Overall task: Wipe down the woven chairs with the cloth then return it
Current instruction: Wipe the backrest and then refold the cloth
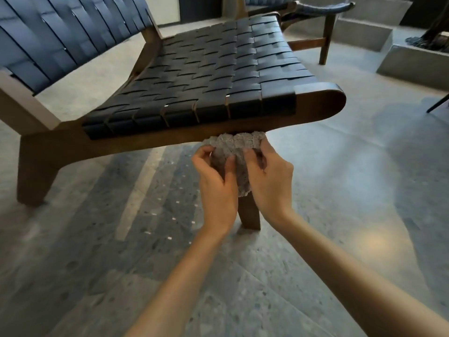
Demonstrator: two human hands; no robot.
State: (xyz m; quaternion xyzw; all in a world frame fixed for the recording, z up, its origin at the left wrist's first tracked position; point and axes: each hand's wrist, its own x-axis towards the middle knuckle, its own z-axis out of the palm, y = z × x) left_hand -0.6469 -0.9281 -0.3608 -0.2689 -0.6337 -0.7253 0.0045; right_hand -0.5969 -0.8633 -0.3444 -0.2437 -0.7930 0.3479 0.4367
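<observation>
Around: speckled stone floor (pixel 340 215), grey concrete steps (pixel 413 64) far right, second chair (pixel 323 7) at top edge, well apart. Nearest: low woven chair (pixel 206 69), dark straps over brown wood frame, backrest up left. In the way: front leg (pixel 249 212) of that chair, upper part hidden behind hands and cloth; front rail (pixel 170 137) right above the cloth. Cloth (pixel 232 152): grey, nubbly, bunched into a wad, held just under the front rail near the seat's right front corner, contact with the wood not clear; lower end hanging down in front of the leg. Left hand (pixel 215 177): grip clenched on the cloth's left side, thumb pressed into the fabric, fingers curled over the top. Right hand (pixel 269 176): grasping the cloth's right side, fingers wrapped round the far side, thumb on the front. Bare forearms in from the bottom edge, hands close together with the wad between.
</observation>
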